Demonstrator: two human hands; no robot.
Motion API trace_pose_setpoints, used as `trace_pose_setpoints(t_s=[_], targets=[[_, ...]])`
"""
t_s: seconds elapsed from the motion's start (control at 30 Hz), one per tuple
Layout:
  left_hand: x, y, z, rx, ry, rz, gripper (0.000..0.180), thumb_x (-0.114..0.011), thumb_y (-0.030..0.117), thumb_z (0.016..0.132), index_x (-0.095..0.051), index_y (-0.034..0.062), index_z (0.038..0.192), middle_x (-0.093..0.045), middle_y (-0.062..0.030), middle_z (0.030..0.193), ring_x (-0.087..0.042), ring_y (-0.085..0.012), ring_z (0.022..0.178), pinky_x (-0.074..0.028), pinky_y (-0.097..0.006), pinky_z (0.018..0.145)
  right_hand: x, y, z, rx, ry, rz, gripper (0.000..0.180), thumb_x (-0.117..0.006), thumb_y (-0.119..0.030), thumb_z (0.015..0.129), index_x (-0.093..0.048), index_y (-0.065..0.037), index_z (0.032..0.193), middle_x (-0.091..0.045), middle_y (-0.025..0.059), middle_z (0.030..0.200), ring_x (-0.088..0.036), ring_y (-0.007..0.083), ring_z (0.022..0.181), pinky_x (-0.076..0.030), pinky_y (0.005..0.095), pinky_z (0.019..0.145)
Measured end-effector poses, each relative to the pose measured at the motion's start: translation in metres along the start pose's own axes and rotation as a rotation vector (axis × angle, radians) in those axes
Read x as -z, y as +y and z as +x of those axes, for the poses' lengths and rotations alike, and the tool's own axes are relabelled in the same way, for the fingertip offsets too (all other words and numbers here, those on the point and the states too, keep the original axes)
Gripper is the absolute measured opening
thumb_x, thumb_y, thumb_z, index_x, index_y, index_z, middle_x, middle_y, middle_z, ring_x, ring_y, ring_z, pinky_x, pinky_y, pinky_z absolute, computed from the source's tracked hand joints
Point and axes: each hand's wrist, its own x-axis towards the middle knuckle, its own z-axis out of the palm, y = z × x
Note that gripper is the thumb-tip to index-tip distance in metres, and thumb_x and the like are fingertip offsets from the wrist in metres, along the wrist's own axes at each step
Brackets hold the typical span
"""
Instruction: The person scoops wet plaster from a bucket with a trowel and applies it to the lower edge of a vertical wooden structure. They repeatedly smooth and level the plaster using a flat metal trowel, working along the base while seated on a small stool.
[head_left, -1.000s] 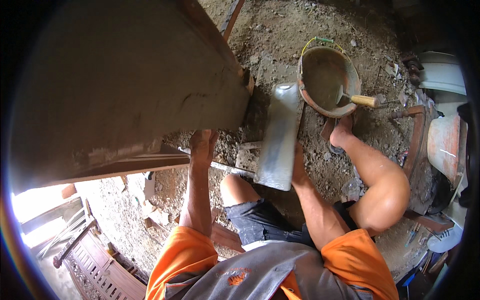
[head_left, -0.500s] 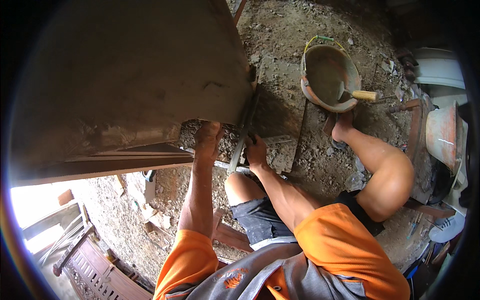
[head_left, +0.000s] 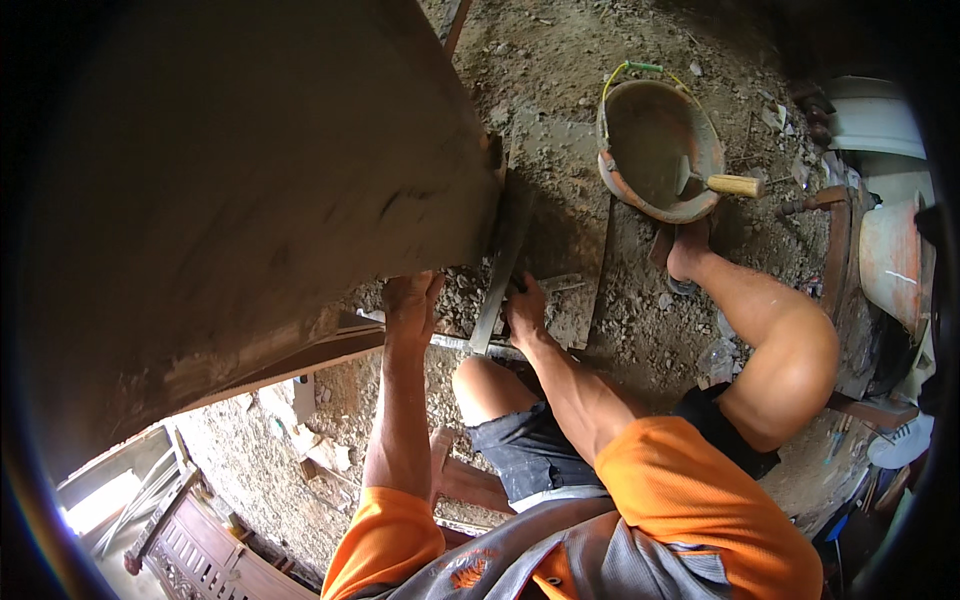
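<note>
While left hand [head_left: 412, 300] grips one wall [head_left: 250, 200], right hand [head_left: 525, 312] holds one straightedge [head_left: 500, 270], one bucket [head_left: 655, 150]

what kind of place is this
Most likely a small building site or home repair job outdoors: bare rubble ground, a mortar-caked bucket with a trowel in it, and a rough plastered wall the hands work against.

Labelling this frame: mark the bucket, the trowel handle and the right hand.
bucket [head_left: 612, 165]: head view, left rim.
trowel handle [head_left: 735, 185]: head view, middle of the wooden grip.
right hand [head_left: 524, 312]: head view, back of the hand.
</note>
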Motion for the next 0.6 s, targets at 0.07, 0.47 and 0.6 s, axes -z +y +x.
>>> trace_pose_setpoints(t_s=[0.07, 0.47, 0.6], targets=[[0.003, -0.001, 0.001, 0.030, -0.002, -0.019, 0.070, -0.087, 0.023, 0.089, -0.051, 0.0130, 0.147, -0.055, -0.0050, 0.147, -0.052, -0.0237, 0.136, -0.040, -0.049, 0.119, 0.003, 0.006, 0.018, -0.019, 0.025, -0.109, 0.030, -0.062, -0.008, 0.098, -0.068, -0.002, 0.127, -0.071, 0.0099, 0.106, -0.062, 0.0167, 0.087, -0.048, 0.0318, 0.075], [-0.001, -0.001, -0.006, -0.092, 0.009, 0.028, 0.061, -0.081, 0.025, 0.094, -0.052, 0.0136, 0.146, -0.061, -0.0064, 0.142, -0.058, -0.0284, 0.134, -0.050, -0.049, 0.111, -0.001, 0.016, 0.049, -0.120, -0.049, -0.149, 0.033, -0.068, -0.008, 0.093, -0.073, -0.004, 0.125, -0.072, 0.0060, 0.098, -0.059, 0.0128, 0.079, -0.046, 0.0293, 0.068], [-0.004, -0.002, -0.008, -0.118, -0.003, 0.025, 0.061, -0.081, 0.024, 0.093, -0.052, 0.0135, 0.145, -0.062, -0.0068, 0.141, -0.059, -0.0283, 0.132, -0.052, -0.050, 0.109, -0.008, 0.017, 0.043, -0.159, -0.056, -0.039, 0.037, -0.068, -0.004, 0.092, -0.073, -0.004, 0.129, -0.075, 0.0085, 0.111, -0.066, 0.0164, 0.095, -0.052, 0.0309, 0.081]])
